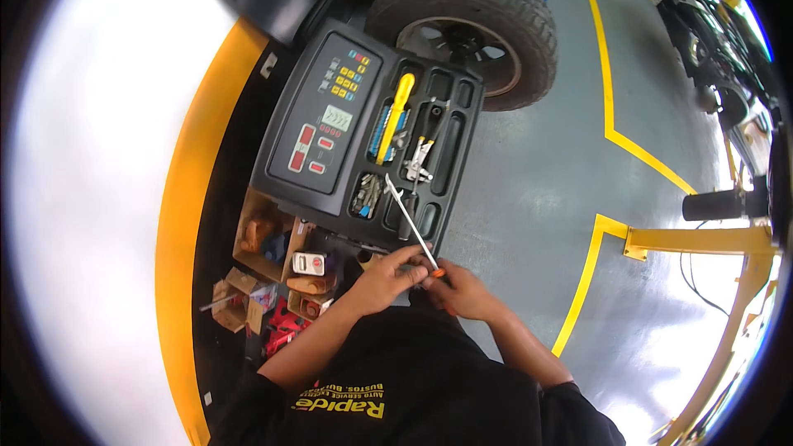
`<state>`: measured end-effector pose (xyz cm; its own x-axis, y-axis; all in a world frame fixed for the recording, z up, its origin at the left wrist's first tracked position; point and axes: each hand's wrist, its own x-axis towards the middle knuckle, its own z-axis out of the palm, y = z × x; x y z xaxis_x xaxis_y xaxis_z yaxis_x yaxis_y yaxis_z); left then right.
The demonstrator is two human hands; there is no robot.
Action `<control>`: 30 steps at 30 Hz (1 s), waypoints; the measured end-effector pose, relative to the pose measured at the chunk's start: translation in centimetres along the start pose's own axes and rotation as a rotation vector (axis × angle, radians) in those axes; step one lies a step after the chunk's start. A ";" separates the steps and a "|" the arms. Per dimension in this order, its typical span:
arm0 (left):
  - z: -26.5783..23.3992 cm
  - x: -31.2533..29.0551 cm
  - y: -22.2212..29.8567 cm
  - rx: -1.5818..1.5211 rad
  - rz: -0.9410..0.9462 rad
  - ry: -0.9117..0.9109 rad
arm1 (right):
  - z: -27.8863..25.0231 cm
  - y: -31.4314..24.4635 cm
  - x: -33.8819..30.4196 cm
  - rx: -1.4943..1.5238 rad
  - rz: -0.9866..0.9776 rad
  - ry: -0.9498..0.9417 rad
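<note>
In front of my dark shirt, below the tool tray, my two hands meet. My right hand (464, 291) is closed on the orange handle of a screwdriver (413, 221); its long silver shaft points up and left over the tray. My left hand (387, 279) is closed, thumb and fingers bent, with its tips beside the shaft close to the handle. Whatever those fingers pinch, if anything, is hidden. The black tray (447, 190) of a wheel balancer holds a yellow-handled tool (400, 107), pliers (419, 158), a dark-handled tool (408, 216) and small metal pieces (367, 195).
A large tyred wheel (529, 29) stands beyond the tray. Left of it is the control panel (307, 144). Cardboard boxes (242, 281) and a white meter-like box (309, 263) sit lower left. Yellow lines (607, 74) mark the grey floor; a yellow metal arm (702, 239) juts in at right.
</note>
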<state>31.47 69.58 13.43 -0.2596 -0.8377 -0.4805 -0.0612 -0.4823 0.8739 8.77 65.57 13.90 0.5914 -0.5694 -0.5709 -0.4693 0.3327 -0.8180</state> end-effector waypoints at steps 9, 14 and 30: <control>1.6 -3.9 -5.0 0.107 0.021 0.051 | -10.2 9.7 -10.3 -0.145 0.147 0.701; 1.5 -1.3 -5.0 -0.034 0.017 0.190 | -10.3 9.9 -13.5 -0.243 0.117 0.770; 10.7 23.1 4.5 -0.075 0.178 0.496 | -42.6 10.7 -17.4 -0.400 0.279 0.621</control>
<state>14.93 50.79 7.10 0.2279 -0.9202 -0.3184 0.0162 -0.3234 0.9461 -34.44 47.00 18.06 -0.0016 -0.8596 -0.5110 -0.8161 0.2964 -0.4961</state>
